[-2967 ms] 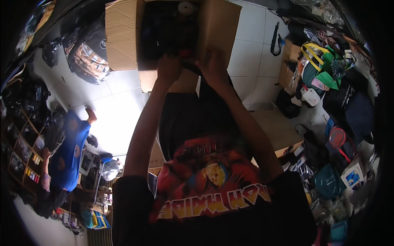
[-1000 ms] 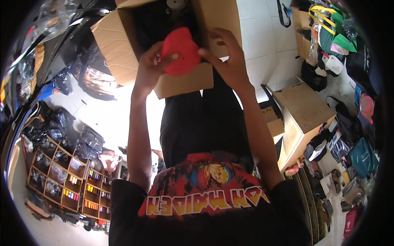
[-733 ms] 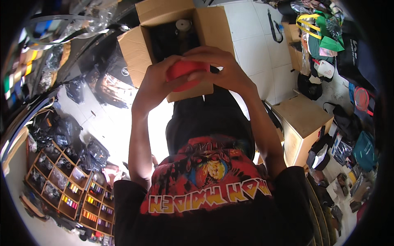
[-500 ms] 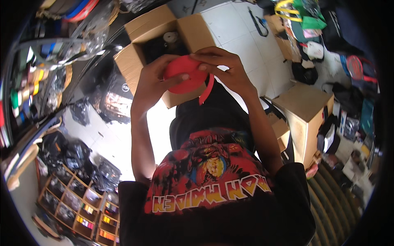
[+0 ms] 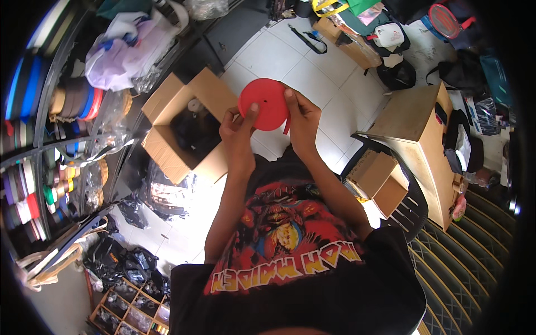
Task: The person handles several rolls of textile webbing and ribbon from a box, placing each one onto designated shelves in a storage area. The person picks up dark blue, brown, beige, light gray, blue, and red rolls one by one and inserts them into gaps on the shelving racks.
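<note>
Between my two hands is a flat, round roll of red webbing strap [image 5: 264, 107], its disc face turned up toward me and a small dark hole at its centre. My left hand [image 5: 240, 125] grips the roll's lower left edge, with the thumb on the face. On the right edge, my right hand [image 5: 301, 114] holds it with the thumb on the rim, fingers mostly behind. A short loose end of the strap hangs down beside my right palm.
An open cardboard box [image 5: 167, 142] with dark contents stands at the left. To the right, a smaller carton [image 5: 379, 176] rests on a black chair [image 5: 410, 209] beside a wooden cabinet [image 5: 407, 120]. Shelves of strap rolls [image 5: 25, 89] line the far left. White tiles [image 5: 285, 61] cover the floor.
The roll has turned its full round face upward, and my hands now sit at its two sides. The view has swung, so the open box appears farther left.
</note>
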Tool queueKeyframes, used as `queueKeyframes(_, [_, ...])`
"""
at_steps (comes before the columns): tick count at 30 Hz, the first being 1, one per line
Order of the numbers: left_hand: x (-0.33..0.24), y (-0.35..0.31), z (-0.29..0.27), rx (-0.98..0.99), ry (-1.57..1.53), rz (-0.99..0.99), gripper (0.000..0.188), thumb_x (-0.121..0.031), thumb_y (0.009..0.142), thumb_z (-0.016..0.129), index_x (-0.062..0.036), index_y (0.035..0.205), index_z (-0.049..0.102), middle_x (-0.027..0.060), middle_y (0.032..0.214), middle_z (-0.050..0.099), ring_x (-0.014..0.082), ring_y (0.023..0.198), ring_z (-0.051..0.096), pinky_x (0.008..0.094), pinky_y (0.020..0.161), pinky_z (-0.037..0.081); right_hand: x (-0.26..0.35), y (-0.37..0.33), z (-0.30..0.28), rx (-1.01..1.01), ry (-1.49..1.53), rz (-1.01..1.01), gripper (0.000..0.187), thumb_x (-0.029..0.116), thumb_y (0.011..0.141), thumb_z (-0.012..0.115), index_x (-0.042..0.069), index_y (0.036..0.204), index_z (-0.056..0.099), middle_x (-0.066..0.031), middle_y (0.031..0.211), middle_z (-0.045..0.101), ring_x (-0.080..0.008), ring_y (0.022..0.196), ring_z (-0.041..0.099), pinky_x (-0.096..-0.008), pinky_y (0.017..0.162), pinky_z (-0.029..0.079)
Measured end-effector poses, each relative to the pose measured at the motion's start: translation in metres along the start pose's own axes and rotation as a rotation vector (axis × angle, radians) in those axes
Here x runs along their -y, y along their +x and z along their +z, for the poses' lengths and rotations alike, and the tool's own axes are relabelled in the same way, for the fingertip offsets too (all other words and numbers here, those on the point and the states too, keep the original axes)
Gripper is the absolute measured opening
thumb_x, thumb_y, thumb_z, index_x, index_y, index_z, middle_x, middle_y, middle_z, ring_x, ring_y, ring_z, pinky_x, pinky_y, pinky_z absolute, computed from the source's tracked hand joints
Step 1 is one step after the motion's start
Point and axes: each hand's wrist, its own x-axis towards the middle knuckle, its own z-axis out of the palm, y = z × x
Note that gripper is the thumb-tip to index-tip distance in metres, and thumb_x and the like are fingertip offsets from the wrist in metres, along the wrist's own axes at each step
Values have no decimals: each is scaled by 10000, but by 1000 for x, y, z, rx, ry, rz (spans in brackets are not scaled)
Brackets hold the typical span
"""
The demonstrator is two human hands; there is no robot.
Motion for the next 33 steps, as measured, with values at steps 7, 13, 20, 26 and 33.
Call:
queueKeyframes(7, [19, 1, 87, 217, 177, -60, 467, -190, 880, 712, 99, 1194, 522, 207, 1043, 674, 252, 941, 691, 364, 808, 587, 20, 51, -104, 63, -39, -103, 348, 259, 999, 567, -37, 1147, 673, -98, 1021, 682, -102, 830, 587, -239, 748, 495])
queueKeyframes(13, [54, 3, 179, 115, -181, 19, 479, -164, 876, 728, 67, 1188, 448, 184, 1100, 640, 253, 993, 669, 400, 874, 568, 59, 74, -145, 8, -79, -148, 472, 311, 997, 568, -24, 1329, 542, -143, 1127, 662, -152, 1014, 604, -292, 934, 462])
queueKeyframes(20, [61, 19, 223, 79, -248, -12, 491, -153, 871, 739, 40, 1194, 425, 165, 1032, 648, 200, 847, 647, 283, 726, 510, 70, 102, -184, 166, -259, -414, 897, 93, 687, 853, 13, 1448, 384, -163, 1354, 423, -310, 1269, 481, -404, 1068, 431])
queueKeyframes(26, [74, 58, 246, 45, -46, -32, 523, -214, 847, 773, 29, 1168, 438, 109, 931, 635, 123, 747, 569, 247, 661, 450, 57, 141, -174, -92, -456, -463, 903, 152, 605, 885, -24, 1373, 443, -193, 1263, 526, -338, 1207, 530, -396, 1005, 452])
queueKeyframes(33, [44, 139, 291, 62, -56, 68, 538, -252, 823, 804, 17, 1134, 457, 41, 863, 575, 105, 770, 539, 251, 699, 441, 78, 240, -140, -149, -362, -541, 910, 37, 588, 878, -27, 1384, 441, -174, 1296, 549, -278, 1195, 558, -376, 1018, 455])
